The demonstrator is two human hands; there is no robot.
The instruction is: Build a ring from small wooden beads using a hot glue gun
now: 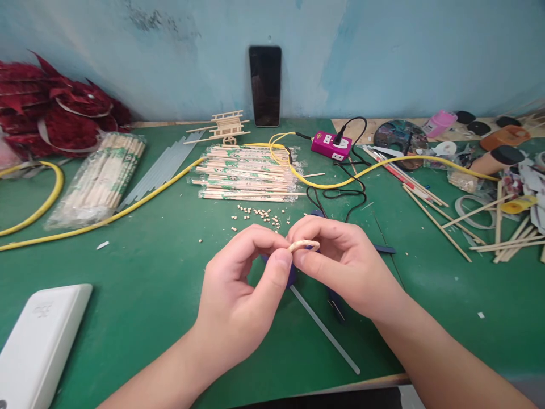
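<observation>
A small curved piece [305, 244], pale like wood and apparently made of short bits joined in a ring, is held up over the middle of the table. My left hand [238, 289] pinches its left end between thumb and forefinger. My right hand [344, 264] closes on it from the other side, thumb and forefinger meeting near the left fingertips. Beneath both hands lies a blue glue gun [292, 277], mostly hidden, with a translucent glue stick [326, 329] poking out towards me. Tiny cut wood bits [264, 215] are scattered just beyond my fingers.
Wrapped chopsticks [247, 176] lie behind the bits, near a small wooden cart model [227, 128]. A yellow cable [162, 189] crosses the green table [149, 284] to a purple power socket [331, 146]. A white power bank [45, 341] sits left; loose sticks [511, 241] lie right.
</observation>
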